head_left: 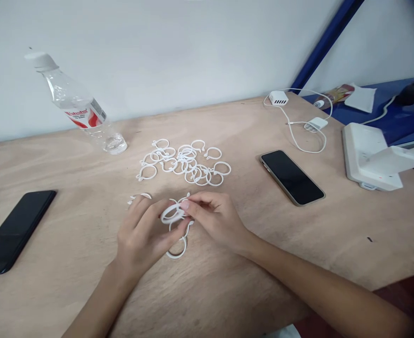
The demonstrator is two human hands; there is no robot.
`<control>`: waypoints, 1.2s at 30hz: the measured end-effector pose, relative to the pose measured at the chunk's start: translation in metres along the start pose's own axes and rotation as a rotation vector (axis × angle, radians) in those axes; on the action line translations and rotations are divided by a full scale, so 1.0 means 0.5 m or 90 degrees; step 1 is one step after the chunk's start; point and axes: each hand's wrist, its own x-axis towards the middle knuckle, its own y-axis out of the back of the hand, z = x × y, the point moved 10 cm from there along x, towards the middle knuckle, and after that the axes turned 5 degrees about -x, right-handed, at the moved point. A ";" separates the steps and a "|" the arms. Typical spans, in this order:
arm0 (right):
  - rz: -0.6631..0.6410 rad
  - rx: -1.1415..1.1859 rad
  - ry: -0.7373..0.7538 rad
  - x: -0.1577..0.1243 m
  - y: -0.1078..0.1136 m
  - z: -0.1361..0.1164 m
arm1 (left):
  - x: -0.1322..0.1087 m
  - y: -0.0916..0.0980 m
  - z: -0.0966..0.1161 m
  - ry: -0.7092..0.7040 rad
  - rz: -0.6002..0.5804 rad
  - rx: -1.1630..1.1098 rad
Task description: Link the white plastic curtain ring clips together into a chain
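Note:
My left hand (141, 230) is closed around a white plastic curtain ring (169, 217), thumb below and fingers above. The fingertips of my right hand (217, 218) pinch the right side of the same ring, where its ends meet. Whether more than one ring is between the hands I cannot tell. Right below, a few similar rings (176, 256) lie on the table, partly hidden by my left thumb. Another ring (145, 195) shows behind my left knuckles. Beyond both hands lies a loose pile of white rings (186, 162), several of them overlapping.
At the left are a dark phone (18, 230) and, farther back, a clear plastic bottle (83, 110). To the right lie a second phone (293, 177), a white charger (278, 98) with a looped cable, and a white stand (372, 157) near the wooden table's (228, 300) edge.

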 end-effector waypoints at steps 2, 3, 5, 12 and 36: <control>-0.013 0.033 -0.012 0.003 -0.003 0.002 | 0.001 -0.009 -0.018 0.074 -0.034 -0.031; -0.021 0.049 -0.019 0.004 -0.005 0.002 | 0.000 -0.017 -0.028 0.110 -0.060 -0.037; -0.042 0.076 -0.032 0.005 -0.010 0.004 | -0.005 -0.036 -0.037 0.144 -0.123 -0.035; -0.085 0.138 -0.083 0.007 -0.024 0.025 | -0.004 -0.046 -0.014 0.049 -0.143 -0.030; -0.074 -0.345 0.327 -0.029 -0.038 -0.072 | -0.079 0.053 -0.253 0.580 -0.271 0.254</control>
